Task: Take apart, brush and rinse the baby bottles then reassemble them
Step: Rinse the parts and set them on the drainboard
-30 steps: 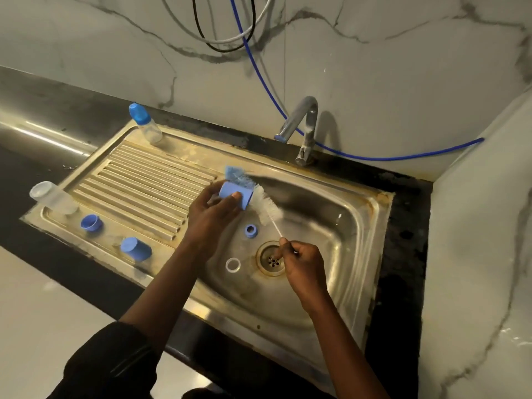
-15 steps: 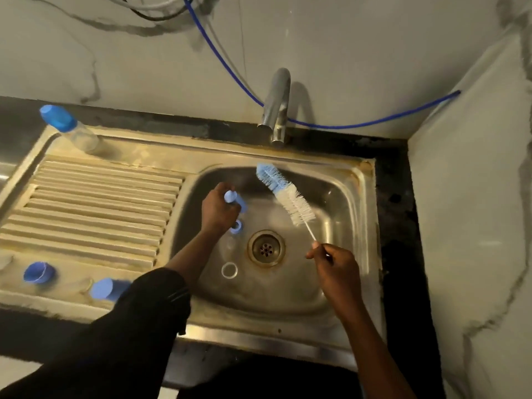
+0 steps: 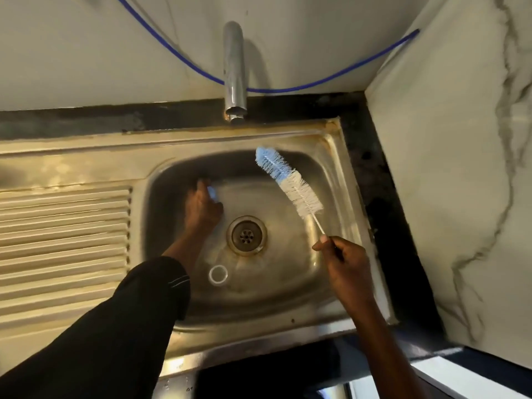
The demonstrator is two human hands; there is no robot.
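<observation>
Half done at most: left hand (image 3: pixel 203 210) grips a blue cap (image 3: pixel 212 193) beside the drain (image 3: pixel 246 234), right hand (image 3: pixel 347 264) pinches the brush (image 3: pixel 288 182); rinsing and reassembly look undone.

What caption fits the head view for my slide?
Left hand holds a blue part in the sink; right hand holds the bottle brush above it.
</observation>
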